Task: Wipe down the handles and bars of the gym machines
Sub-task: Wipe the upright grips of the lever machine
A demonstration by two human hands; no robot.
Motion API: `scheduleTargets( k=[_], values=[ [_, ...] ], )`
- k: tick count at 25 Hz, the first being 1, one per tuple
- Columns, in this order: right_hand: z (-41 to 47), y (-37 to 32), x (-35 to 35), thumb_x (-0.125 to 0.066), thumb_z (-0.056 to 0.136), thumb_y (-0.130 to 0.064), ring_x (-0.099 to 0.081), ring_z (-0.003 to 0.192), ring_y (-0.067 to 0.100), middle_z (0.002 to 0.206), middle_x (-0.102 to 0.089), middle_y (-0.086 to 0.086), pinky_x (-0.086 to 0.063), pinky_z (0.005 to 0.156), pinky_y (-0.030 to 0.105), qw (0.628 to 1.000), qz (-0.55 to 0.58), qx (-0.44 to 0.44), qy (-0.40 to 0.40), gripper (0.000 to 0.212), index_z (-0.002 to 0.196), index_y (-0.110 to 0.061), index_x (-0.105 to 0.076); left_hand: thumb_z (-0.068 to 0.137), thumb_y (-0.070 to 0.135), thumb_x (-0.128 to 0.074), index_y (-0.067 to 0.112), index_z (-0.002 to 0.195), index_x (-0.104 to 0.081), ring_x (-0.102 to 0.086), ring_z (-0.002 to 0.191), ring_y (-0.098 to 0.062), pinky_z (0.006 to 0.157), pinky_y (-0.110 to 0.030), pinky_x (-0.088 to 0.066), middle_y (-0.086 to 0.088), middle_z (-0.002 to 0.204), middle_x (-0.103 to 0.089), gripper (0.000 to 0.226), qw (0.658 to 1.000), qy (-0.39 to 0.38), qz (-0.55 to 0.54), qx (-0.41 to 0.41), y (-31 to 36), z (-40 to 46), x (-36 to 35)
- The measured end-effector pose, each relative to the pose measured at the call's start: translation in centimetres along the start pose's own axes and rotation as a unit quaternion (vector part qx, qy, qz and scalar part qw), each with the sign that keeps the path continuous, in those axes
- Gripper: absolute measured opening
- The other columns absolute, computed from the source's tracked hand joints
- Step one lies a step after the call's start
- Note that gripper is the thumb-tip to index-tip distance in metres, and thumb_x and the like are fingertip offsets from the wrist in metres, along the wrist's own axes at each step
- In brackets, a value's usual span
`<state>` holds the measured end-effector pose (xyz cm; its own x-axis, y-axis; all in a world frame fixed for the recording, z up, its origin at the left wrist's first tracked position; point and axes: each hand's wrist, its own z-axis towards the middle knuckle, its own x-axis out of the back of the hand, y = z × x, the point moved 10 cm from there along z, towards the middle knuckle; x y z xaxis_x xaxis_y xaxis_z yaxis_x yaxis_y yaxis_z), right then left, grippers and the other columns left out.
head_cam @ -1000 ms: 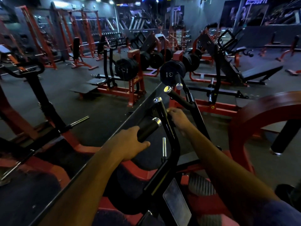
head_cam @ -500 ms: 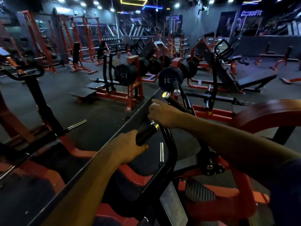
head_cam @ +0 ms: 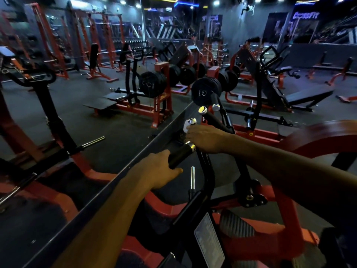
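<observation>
A black machine in front of me has several chrome-capped handles. My left hand (head_cam: 160, 169) grips the near black handle (head_cam: 180, 154), whose chrome cap points up and right. My right hand (head_cam: 205, 139) is curled around the upright handle (head_cam: 191, 121) just below its chrome cap, with a white cloth (head_cam: 185, 127) showing at the fingertips. Two further chrome-capped handles (head_cam: 203, 110) stick up just behind the right hand. The black curved bar (head_cam: 209, 171) of the machine runs down between my forearms.
A mirror wall edge (head_cam: 123, 169) runs diagonally at left, with reflections of red frames. Plate-loaded racks (head_cam: 154, 84) and a leg press (head_cam: 274, 93) stand ahead. A red curved frame (head_cam: 328, 136) rises at right. A small chrome pin (head_cam: 192, 177) stands near the left hand.
My right hand has slid up from lower on the bar onto the upright handle, and the white cloth now shows at its fingertips. The left hand has kept its grip.
</observation>
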<state>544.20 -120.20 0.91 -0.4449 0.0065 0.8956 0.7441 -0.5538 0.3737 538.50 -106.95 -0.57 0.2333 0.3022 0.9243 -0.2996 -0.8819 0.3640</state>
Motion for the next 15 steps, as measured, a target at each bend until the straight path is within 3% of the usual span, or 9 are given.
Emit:
scheduleTargets(
  k=[2,4,6,8,10,12,13,14,15],
  values=[
    [1.8,0.4,0.5,-0.076,0.079,-0.007,-0.067,0.092,0.026,0.09,-0.07,0.004,-0.052,0.096,0.044,0.998,-0.066,0.015,0.002,0.015,0.09,-0.015,-0.068,0.092,0.061,-0.063,0.024,0.127,-0.052,-0.064,0.091,-0.021,0.083,-0.041,-0.057,-0.004,0.108,-0.062,0.052,1.0,-0.001,-0.003,0.0,0.0,0.1,0.0],
    [3.8,1.6,0.7,-0.076,0.08,-0.014,-0.065,0.085,0.022,0.086,-0.068,0.0,-0.049,0.089,0.039,0.993,-0.115,0.0,-0.025,0.013,0.09,-0.018,-0.068,0.091,0.061,-0.064,0.024,0.13,-0.052,-0.064,0.093,-0.022,0.082,-0.039,-0.055,-0.006,0.114,-0.063,0.055,1.0,0.002,-0.002,-0.001,-0.1,0.1,0.0],
    [5.1,4.3,0.5,-0.068,0.088,-0.018,-0.063,0.088,0.02,0.089,-0.067,0.0,-0.045,0.084,0.036,0.99,-0.03,-0.102,-0.09,0.006,0.094,-0.02,-0.068,0.092,0.06,-0.064,0.025,0.135,-0.05,-0.061,0.092,-0.022,0.076,-0.035,-0.049,-0.008,0.12,-0.063,0.056,1.0,0.001,-0.003,-0.002,0.0,0.1,-0.1],
    [4.5,7.5,-0.4,-0.061,0.093,-0.013,-0.063,0.087,0.014,0.094,-0.067,-0.001,-0.046,0.083,0.033,0.944,0.187,-0.248,-0.113,0.008,0.094,-0.014,-0.069,0.092,0.059,-0.064,0.026,0.135,-0.05,-0.06,0.089,-0.021,0.074,-0.033,-0.046,-0.009,0.121,-0.064,0.056,1.0,-0.001,-0.011,-0.003,-0.1,0.1,-0.1],
    [2.5,10.7,0.2,-0.061,0.092,-0.004,-0.066,0.079,0.011,0.091,-0.071,-0.001,-0.052,0.077,0.035,0.855,0.368,-0.361,0.055,0.016,0.09,-0.015,-0.072,0.092,0.06,-0.064,0.026,0.129,-0.052,-0.061,0.088,-0.02,0.073,-0.034,-0.047,-0.007,0.117,-0.064,0.051,1.0,-0.001,-0.018,-0.005,-0.1,0.1,-0.1],
    [-2.6,12.7,-0.9,-0.064,0.091,-0.004,-0.069,0.075,0.021,0.088,-0.071,0.002,-0.055,0.069,0.038,0.679,0.492,-0.479,0.259,0.018,0.091,-0.02,-0.07,0.091,0.061,-0.064,0.027,0.117,-0.051,-0.061,0.085,-0.019,0.072,-0.035,-0.048,-0.003,0.106,-0.062,0.045,1.0,0.0,-0.015,-0.008,-0.2,0.2,-0.2],
    [-5.0,12.3,-2.6,-0.065,0.092,-0.005,-0.067,0.073,0.023,0.086,-0.07,0.005,-0.054,0.065,0.036,0.585,0.539,-0.514,0.32,0.014,0.096,-0.018,-0.068,0.092,0.062,-0.063,0.027,0.115,-0.05,-0.062,0.084,-0.018,0.072,-0.035,-0.049,-0.001,0.1,-0.06,0.044,1.0,0.0,-0.014,-0.009,-0.2,0.2,-0.2],
    [-6.3,11.2,-4.2,-0.065,0.092,-0.006,-0.064,0.072,0.023,0.084,-0.067,0.008,-0.052,0.064,0.034,0.519,0.577,-0.524,0.351,0.013,0.103,-0.013,-0.067,0.092,0.062,-0.063,0.026,0.116,-0.05,-0.062,0.084,-0.018,0.072,-0.036,-0.051,0.001,0.098,-0.059,0.045,1.0,-0.001,-0.015,-0.01,-0.2,0.2,-0.3],
    [-6.6,9.9,-5.5,-0.062,0.094,-0.005,-0.063,0.073,0.023,0.084,-0.067,0.012,-0.052,0.065,0.034,0.476,0.618,-0.516,0.353,0.017,0.111,-0.007,-0.065,0.092,0.062,-0.062,0.025,0.118,-0.05,-0.062,0.084,-0.018,0.073,-0.036,-0.052,0.001,0.098,-0.06,0.047,1.0,-0.001,-0.015,-0.011,-0.2,0.3,-0.3]
  ],
)
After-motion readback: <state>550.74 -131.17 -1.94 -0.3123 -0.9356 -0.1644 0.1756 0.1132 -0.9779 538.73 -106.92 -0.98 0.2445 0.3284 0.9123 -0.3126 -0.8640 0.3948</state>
